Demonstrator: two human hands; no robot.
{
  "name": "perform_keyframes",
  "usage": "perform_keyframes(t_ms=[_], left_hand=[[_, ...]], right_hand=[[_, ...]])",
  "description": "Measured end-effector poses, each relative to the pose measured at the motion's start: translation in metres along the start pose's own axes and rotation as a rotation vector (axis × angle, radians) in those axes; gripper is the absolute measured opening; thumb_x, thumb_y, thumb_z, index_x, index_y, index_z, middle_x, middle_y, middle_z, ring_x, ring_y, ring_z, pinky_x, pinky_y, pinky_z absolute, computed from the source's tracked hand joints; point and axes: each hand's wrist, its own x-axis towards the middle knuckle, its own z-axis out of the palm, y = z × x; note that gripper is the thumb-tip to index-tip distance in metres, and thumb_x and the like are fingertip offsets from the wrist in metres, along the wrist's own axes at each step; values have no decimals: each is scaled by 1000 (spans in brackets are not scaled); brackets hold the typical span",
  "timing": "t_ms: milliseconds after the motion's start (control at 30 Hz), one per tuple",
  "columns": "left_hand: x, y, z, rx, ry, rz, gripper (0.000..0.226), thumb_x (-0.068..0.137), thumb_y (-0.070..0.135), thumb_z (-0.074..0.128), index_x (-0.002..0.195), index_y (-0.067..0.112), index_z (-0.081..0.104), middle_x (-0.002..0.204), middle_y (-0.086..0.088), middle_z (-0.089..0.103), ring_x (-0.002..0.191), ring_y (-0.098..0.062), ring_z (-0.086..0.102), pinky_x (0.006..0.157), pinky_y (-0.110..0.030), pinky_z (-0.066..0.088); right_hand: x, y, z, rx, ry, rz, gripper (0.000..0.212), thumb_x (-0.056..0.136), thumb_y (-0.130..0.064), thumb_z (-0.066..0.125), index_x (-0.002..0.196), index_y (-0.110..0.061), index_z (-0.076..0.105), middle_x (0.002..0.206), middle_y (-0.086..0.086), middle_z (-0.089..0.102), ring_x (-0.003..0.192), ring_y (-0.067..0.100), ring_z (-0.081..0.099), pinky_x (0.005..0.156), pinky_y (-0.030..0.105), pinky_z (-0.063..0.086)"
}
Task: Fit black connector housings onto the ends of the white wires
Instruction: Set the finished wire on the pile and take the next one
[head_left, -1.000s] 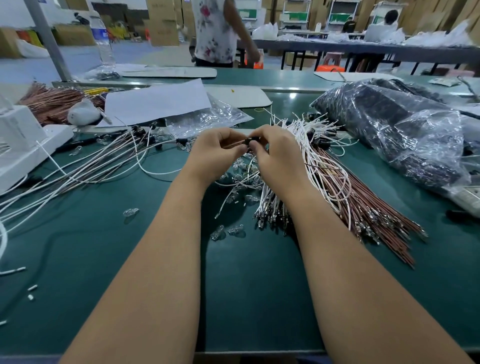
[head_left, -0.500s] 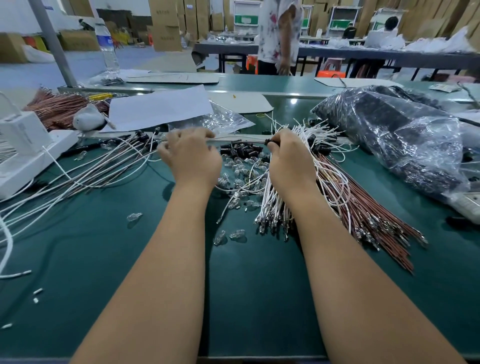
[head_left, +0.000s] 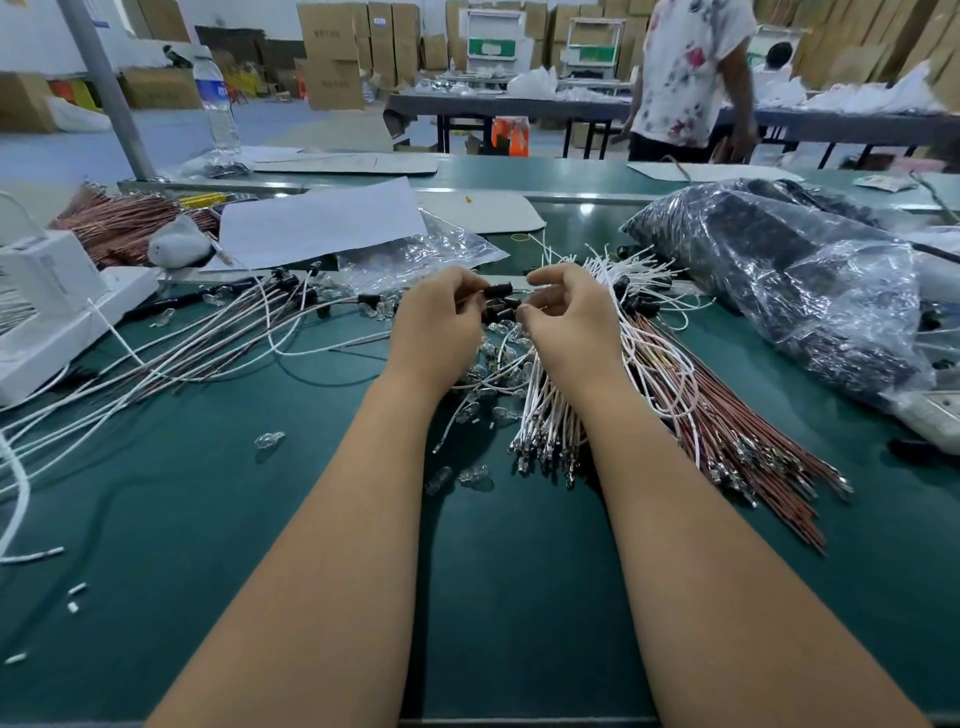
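Note:
My left hand (head_left: 436, 325) pinches a small black connector housing (head_left: 500, 290) between thumb and fingertips, just above a little pile of black housings (head_left: 501, 314). My right hand (head_left: 574, 319) hovers close beside it, its fingers loosely curled with a gap between index and thumb, and I see nothing in them. A bundle of white wires (head_left: 545, 415) with metal terminals lies under my right wrist, next to brown wires (head_left: 737, 431). Wires with black housings on their ends (head_left: 234, 332) lie spread out to the left.
A crinkled plastic bag of black parts (head_left: 789, 280) fills the right side. A white device (head_left: 47, 301) stands at the left edge. Paper sheets (head_left: 322, 218), a clear bag (head_left: 415, 249) and loose clear bulbs (head_left: 270, 440) lie about. A person (head_left: 691, 78) stands behind the bench.
My left hand has come back from the left wire pile to the middle and now pinches a black housing. My right hand has lifted off the wire bundle towards it.

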Motion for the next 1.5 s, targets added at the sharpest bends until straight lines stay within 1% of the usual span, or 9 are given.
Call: perform_keyframes(t_ms=[133,233,367,567,767,1033,1100,1233,1500], left_hand=[[0,-3,-1,-14,13,-19,16,93,6,56,103,8,67,84,-4,66,73,-16,58,69,-25,46],[0,-4,-2,-39,24,-33,15,92,6,56,102,9,67,83,0,65,74,-12,57,70,-23,45],[0,-5,-3,-55,17,-25,15,92,6,57,102,10,67,82,4,63,70,-1,54,68,-15,43],[-1,-3,-3,-64,8,11,12,91,8,60,100,9,69,82,3,64,69,2,55,64,-6,40],[-1,-2,-3,-49,-10,54,10,90,11,64,97,7,70,80,-2,66,71,-12,58,66,-19,48],[-1,-2,-3,-75,-59,16,6,93,17,61,89,13,63,68,0,59,58,-11,48,58,-27,44],[-1,-2,-2,-90,-86,-3,7,93,18,60,89,13,62,68,-7,59,56,-13,45,56,-29,41],[-2,-3,-3,-130,-107,-35,8,92,16,60,90,10,63,76,-21,62,58,-18,44,57,-33,39],[-3,-4,-3,-140,-107,-28,8,93,17,60,90,10,62,71,-17,59,57,-17,43,55,-30,37]], right_hand=[[0,-3,0,26,33,21,14,84,-5,66,89,-18,63,77,-5,64,73,12,62,70,21,52],[-1,-4,-1,62,40,46,7,87,-11,63,84,-17,65,72,-3,64,70,14,60,69,27,52],[-2,-6,-3,92,64,36,13,91,-21,64,79,-16,65,71,-1,64,71,18,62,71,33,53],[1,-2,-5,130,81,27,14,91,-10,63,80,-19,65,76,3,66,78,29,67,78,44,57],[2,0,-6,276,68,65,20,91,-3,62,80,-19,65,75,1,65,63,6,64,71,28,58],[0,-7,-6,332,51,141,15,90,-8,57,77,-14,61,72,5,61,62,11,59,60,23,51],[0,-9,-7,374,49,168,16,90,-7,55,76,-14,60,72,7,60,63,15,58,56,20,48],[1,-10,-10,457,38,200,22,87,-1,48,79,-13,65,70,5,62,59,16,57,55,19,46],[-1,-6,-9,340,62,141,18,85,-3,58,80,-18,67,71,2,65,59,9,61,59,20,51]])
